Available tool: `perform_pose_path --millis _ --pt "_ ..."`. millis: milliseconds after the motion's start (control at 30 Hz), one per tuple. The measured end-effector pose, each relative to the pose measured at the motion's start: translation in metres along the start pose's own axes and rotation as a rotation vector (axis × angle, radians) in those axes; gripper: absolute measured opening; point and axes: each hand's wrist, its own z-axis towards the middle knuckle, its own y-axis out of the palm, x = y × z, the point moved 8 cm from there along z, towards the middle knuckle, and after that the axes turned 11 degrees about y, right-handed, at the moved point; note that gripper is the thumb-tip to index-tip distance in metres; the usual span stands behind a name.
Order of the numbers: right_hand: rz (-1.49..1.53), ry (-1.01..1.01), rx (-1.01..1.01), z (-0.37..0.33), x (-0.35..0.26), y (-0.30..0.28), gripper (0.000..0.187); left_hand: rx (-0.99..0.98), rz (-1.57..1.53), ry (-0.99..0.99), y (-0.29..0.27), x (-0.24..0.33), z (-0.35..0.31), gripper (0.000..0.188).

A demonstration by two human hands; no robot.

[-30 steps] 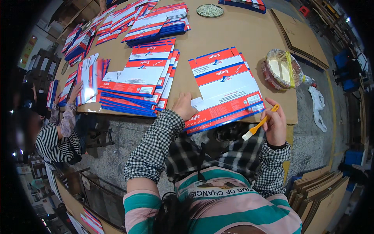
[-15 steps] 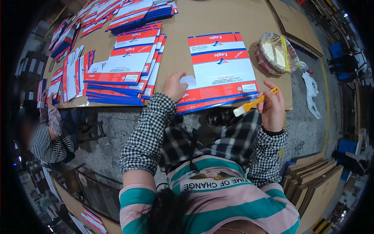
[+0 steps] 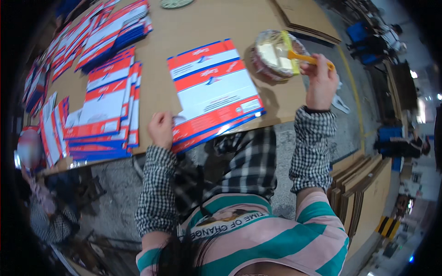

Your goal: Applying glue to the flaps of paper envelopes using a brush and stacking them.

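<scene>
A flat red, white and blue carton (image 3: 214,87) lies in front of me at the table's near edge. My left hand (image 3: 161,130) is closed at its left edge, by a small flap; the exact grip is partly hidden. In my right hand (image 3: 321,83) is a brush with a yellow handle (image 3: 304,57), its head end over the bowl. The bowl (image 3: 271,70) is lined with clear plastic, has a yellow strip across it, and holds a cream-white paste (image 3: 269,51).
Stacks of similar flat cartons (image 3: 103,96) cover the table's left side, with more (image 3: 113,32) behind. Brown cardboard sheets (image 3: 308,16) lie at the far right, and others (image 3: 363,193) lean below. A person in stripes (image 3: 53,225) is at the left.
My right hand has gone from the carton's near right corner up to the bowl, bringing the brush over the paste. My left hand stays by the carton's left edge. The view has shifted right.
</scene>
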Motion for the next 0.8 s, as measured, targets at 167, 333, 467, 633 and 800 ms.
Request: perform_pose_path --millis 167,333,467,633,800 --pt "-0.390 -0.038 0.003 0.053 0.015 0.020 0.021 0.040 -0.001 0.033 -0.004 -0.012 -0.008 0.011" --pt "-0.731 -0.093 -0.063 0.085 0.060 0.038 0.025 0.034 -0.040 0.035 0.001 -0.004 -0.009 0.008" --pt "-0.832 -0.063 -0.101 0.086 0.072 0.047 0.025 0.043 -0.023 0.041 0.002 0.000 -0.009 0.008" --pt "-0.938 -0.070 -0.152 0.088 0.076 0.050 0.025 0.042 -0.025 0.034 0.005 -0.004 -0.010 0.008" --pt "-0.663 -0.012 -0.104 0.094 0.062 0.038 0.026 0.044 -0.002 0.024 0.002 -0.001 -0.006 0.009"
